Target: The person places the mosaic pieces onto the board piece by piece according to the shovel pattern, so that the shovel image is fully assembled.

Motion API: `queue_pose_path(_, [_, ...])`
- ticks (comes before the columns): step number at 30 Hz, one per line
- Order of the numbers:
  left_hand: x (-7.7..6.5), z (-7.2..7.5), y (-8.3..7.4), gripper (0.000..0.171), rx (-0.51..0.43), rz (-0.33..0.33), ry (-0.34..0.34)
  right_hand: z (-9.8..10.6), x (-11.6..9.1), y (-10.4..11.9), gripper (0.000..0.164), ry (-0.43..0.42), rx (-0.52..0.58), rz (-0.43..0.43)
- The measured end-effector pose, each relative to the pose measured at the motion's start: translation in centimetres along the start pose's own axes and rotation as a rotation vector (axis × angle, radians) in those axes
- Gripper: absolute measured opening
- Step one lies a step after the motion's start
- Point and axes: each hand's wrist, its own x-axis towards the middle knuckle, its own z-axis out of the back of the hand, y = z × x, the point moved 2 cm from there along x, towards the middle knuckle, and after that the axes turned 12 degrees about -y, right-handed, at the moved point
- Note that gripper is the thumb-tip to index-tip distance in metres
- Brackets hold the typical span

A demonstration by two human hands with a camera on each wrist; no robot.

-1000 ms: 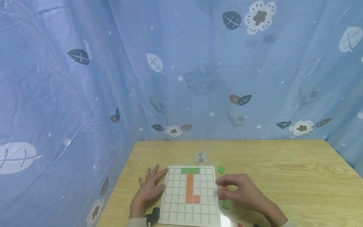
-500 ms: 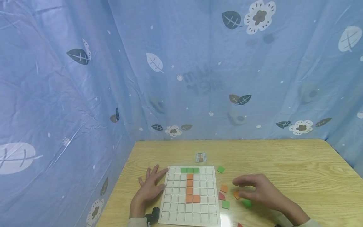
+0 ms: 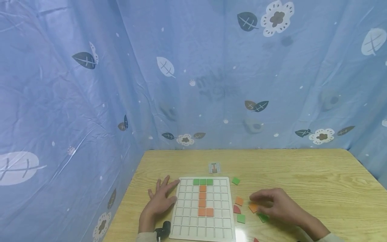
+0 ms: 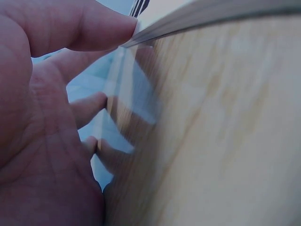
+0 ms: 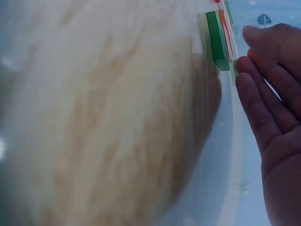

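Note:
My left hand (image 3: 160, 201) lies on the table with fingers spread, its thumb and index fingertip at the left edge of a white grid board (image 3: 184, 222). In the left wrist view the thumb (image 4: 99, 28) meets the board's side. Three green square tiles (image 3: 203, 182) line the board's top row, and several orange tiles (image 3: 202, 195) run down below them. My right hand (image 3: 279, 205), thumb and fingers apart, hovers over loose pieces on the right. Closest to its fingertips are an orange tile (image 3: 252, 207) and a green piece (image 3: 263, 218), partly covered by the thumb.
Beside the board lie another orange tile (image 3: 239, 201), a red quarter-round piece (image 3: 237, 209) and green tiles (image 3: 241, 218). A small patterned card (image 3: 214, 168) sits beyond the board. Blue curtain (image 3: 223, 84) hangs behind and left of the table.
My right hand has moved right from the board's edge to the loose pieces, then dipped slightly, uncovering the red, orange and green pieces by the board. The left hand stays in place.

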Motion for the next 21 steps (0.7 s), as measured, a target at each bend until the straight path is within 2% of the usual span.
queue_pose_path(6, [0.08, 0.10, -0.16, 0.068, -0.001, -0.008, 0.000, -0.12, -0.11, -0.58, 0.030, 0.010, -0.037, 0.003])
queue_pose_path(13, [0.15, 0.23, -0.23, 0.068, -0.008, -0.031, -0.009, -0.27, -0.02, -0.35, 0.033, -0.013, -0.079, 0.055])
queue_pose_path(21, [0.05, 0.23, -0.15, 0.068, -0.009, -0.029, -0.003, -0.54, 0.13, -0.39, 0.028, 0.010, -0.047, 0.043])
